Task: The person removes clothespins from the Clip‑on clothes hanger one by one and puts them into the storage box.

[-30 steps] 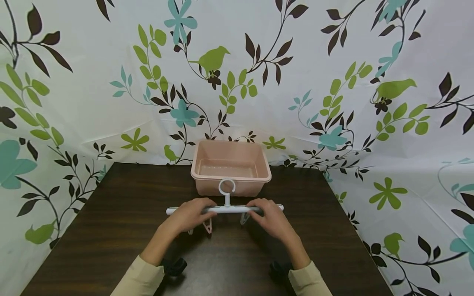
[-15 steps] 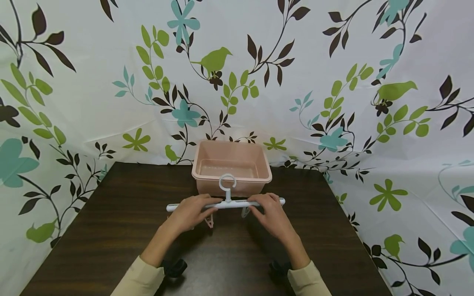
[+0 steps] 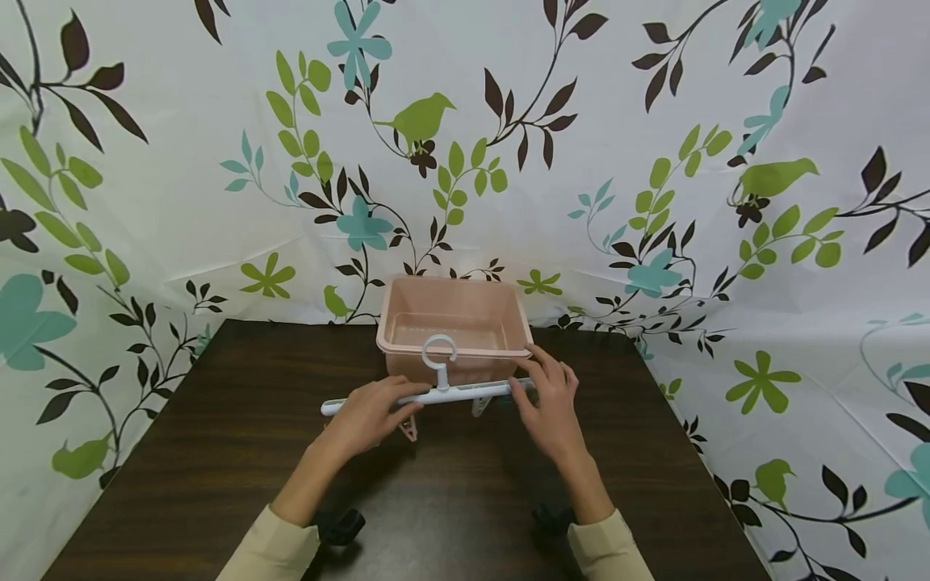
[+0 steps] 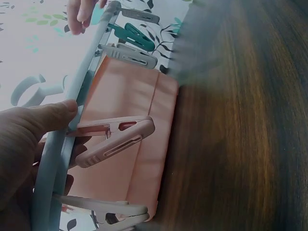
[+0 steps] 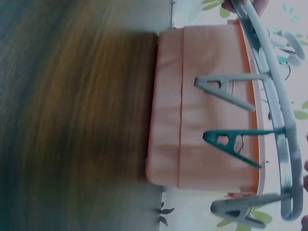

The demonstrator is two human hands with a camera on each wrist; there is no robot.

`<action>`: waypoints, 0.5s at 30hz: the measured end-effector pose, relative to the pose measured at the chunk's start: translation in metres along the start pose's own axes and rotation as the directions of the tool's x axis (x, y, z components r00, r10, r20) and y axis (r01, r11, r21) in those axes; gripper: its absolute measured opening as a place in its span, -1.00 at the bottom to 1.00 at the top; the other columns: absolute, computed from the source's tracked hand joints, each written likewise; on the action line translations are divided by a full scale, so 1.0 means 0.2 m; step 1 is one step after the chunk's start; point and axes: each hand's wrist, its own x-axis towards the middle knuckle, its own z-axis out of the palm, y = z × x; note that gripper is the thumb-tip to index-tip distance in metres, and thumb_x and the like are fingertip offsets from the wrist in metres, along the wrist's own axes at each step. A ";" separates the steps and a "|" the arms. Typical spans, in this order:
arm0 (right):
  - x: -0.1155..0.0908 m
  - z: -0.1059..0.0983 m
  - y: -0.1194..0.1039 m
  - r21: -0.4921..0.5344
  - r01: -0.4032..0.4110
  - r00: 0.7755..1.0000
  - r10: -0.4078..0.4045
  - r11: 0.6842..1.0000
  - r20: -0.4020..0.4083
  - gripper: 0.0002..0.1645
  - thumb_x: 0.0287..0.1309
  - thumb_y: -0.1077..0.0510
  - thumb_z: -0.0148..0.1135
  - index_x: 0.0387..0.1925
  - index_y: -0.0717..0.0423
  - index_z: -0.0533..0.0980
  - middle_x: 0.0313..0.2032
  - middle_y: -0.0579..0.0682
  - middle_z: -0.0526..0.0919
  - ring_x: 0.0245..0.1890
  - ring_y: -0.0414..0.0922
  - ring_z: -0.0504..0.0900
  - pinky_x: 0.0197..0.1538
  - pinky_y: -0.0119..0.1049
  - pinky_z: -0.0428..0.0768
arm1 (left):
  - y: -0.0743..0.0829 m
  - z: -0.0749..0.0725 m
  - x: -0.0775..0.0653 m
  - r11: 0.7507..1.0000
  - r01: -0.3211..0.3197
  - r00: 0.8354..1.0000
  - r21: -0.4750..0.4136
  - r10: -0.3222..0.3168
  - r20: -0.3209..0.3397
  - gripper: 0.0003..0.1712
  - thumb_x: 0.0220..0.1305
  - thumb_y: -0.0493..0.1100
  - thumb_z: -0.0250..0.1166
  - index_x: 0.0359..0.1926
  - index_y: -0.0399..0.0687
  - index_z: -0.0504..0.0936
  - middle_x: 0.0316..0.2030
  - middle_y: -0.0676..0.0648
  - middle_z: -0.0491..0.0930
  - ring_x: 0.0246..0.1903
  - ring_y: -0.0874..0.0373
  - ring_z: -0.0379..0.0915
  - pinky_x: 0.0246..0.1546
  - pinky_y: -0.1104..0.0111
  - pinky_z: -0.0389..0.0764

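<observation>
A white clip hanger (image 3: 458, 394) with a round hook (image 3: 441, 369) is held up over the table, tilted with its right end higher. My left hand (image 3: 366, 415) grips its bar left of the hook, thumb on one face and fingers behind. At the right end, my right hand (image 3: 554, 407) has its fingers loosely spread beside the bar, not wrapped round it. Clothespins dangle from the bar: a pink clothespin (image 4: 115, 146) and a whitish clothespin (image 4: 106, 207) on the left, a teal clothespin (image 5: 245, 132) between grey clothespins (image 5: 236, 77) on the right.
A pink plastic basin (image 3: 454, 352) stands at the back of the dark wooden table (image 3: 450, 500), just behind the hanger. Behind the table hangs a white cloth (image 3: 508, 202) printed with leaves and birds. Black wrist devices (image 3: 341, 528) sit at both wrists.
My right hand has moved up and right, from holding the bar to loose fingers near its end. The hanger has tilted, right end up, and shifted slightly left. My left hand keeps its grip.
</observation>
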 end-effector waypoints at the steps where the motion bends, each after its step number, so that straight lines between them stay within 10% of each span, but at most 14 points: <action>1: 0.00 -0.01 0.01 0.031 -0.030 0.999 0.031 0.999 -0.009 -0.55 0.51 0.09 0.34 0.35 0.00 0.59 0.52 0.11 0.42 0.51 0.16 0.37 0.49 0.39 -0.02 | 0.00 0.00 0.00 1.000 0.002 1.000 0.002 -0.002 -0.004 -0.59 0.47 0.02 0.43 0.29 0.19 0.75 -0.10 0.10 0.73 -0.22 0.21 0.66 -0.25 0.24 0.63; 9: -0.01 -0.04 0.13 0.362 -0.279 0.950 0.310 0.889 -0.028 -0.44 0.65 -0.04 0.14 0.55 -0.15 0.36 0.56 0.01 0.35 0.62 0.09 0.22 0.56 0.43 0.04 | -0.01 -0.02 -0.02 1.000 -0.014 1.000 -0.001 0.014 -0.009 -0.58 0.49 0.01 0.41 0.30 0.14 0.74 -0.10 0.12 0.70 -0.31 0.30 0.53 -0.29 0.31 0.57; 15: -0.02 -0.03 0.20 0.532 -0.326 0.933 0.356 0.781 0.049 -0.39 0.71 0.00 0.04 0.62 -0.09 0.21 0.56 0.07 0.33 0.59 0.09 0.29 0.51 -0.18 0.35 | -0.01 -0.03 0.00 1.000 -0.021 0.999 -0.015 0.020 -0.040 -0.59 0.49 -0.01 0.42 0.30 0.18 0.73 -0.10 0.12 0.71 -0.30 0.32 0.52 -0.25 0.27 0.60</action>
